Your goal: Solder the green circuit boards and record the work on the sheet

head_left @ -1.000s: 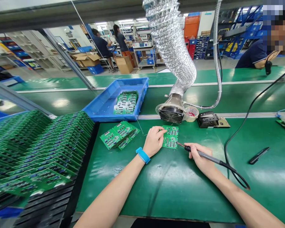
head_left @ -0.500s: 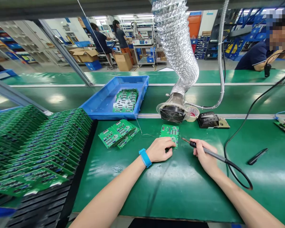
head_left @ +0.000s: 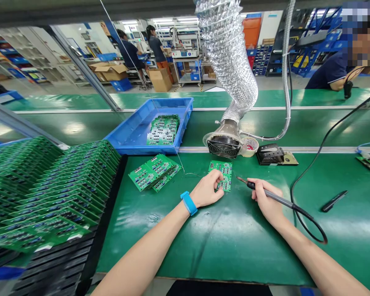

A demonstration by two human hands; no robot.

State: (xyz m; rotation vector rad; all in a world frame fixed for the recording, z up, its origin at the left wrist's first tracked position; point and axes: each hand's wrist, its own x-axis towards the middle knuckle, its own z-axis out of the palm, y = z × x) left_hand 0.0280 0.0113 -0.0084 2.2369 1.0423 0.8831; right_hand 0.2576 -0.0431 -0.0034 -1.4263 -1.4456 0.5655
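Observation:
A green circuit board [head_left: 226, 167] lies flat on the green bench. My left hand [head_left: 208, 188], a blue band at its wrist, covers the board's left side with curled fingers. Whatever they grip is hidden; a thin wire [head_left: 192, 174] runs along the bench toward the knuckles. In my right hand [head_left: 267, 200] is a soldering iron [head_left: 273, 198], held like a pen. Its tip points left, just right of the board and apart from it. Left of my left hand rests a small stack of circuit boards [head_left: 154, 172].
A blue tray [head_left: 123, 142] holds more boards. At left, a black rack [head_left: 58, 263] carries rows of upright boards. A fume duct [head_left: 223, 146] hangs behind the work board, near a tape roll [head_left: 249, 147], an iron stand [head_left: 269, 155] and a black pen [head_left: 334, 201]. Co-workers are farther back.
My left hand's fingers have drawn back and curled, uncovering more of the board. The right hand and the soldering iron have barely moved.

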